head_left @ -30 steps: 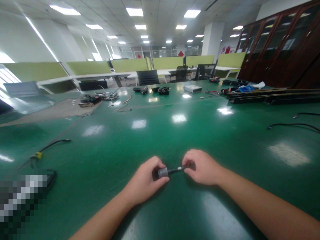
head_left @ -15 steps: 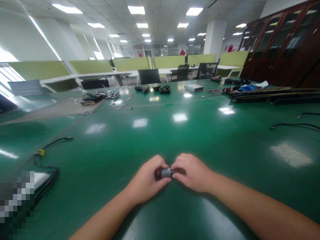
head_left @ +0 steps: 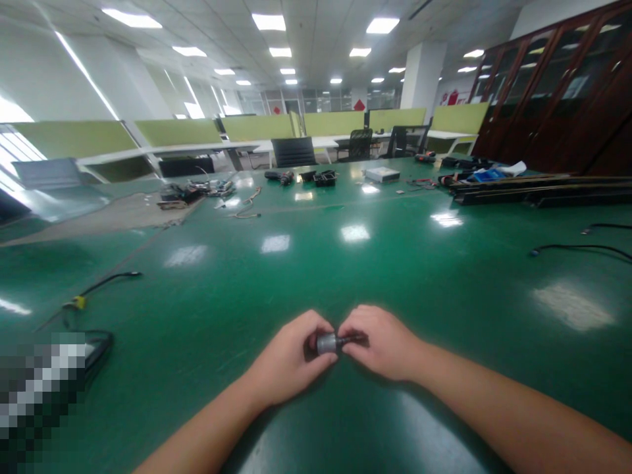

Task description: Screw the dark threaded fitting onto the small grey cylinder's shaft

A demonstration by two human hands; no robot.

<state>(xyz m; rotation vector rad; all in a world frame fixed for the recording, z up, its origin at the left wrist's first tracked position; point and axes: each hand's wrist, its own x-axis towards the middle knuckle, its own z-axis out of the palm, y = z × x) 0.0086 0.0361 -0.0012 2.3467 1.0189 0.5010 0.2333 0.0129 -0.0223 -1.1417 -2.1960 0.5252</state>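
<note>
Near the front middle of the green table, a small grey metal cylinder lies sideways between my hands. My left hand is closed around the cylinder, thumb below and fingers above. From its right end a thin dark shaft runs into my right hand, whose thumb and fingers pinch it. The far end of the shaft is partly hidden by my right fingers.
Black cables lie at the left and right. Across the far side are a heap of electronic parts, a power drill, a white box and long dark bars.
The view has shifted very slightly. Both hands keep their hold, and slightly more of the grey cylinder shows beside my left fingers.
</note>
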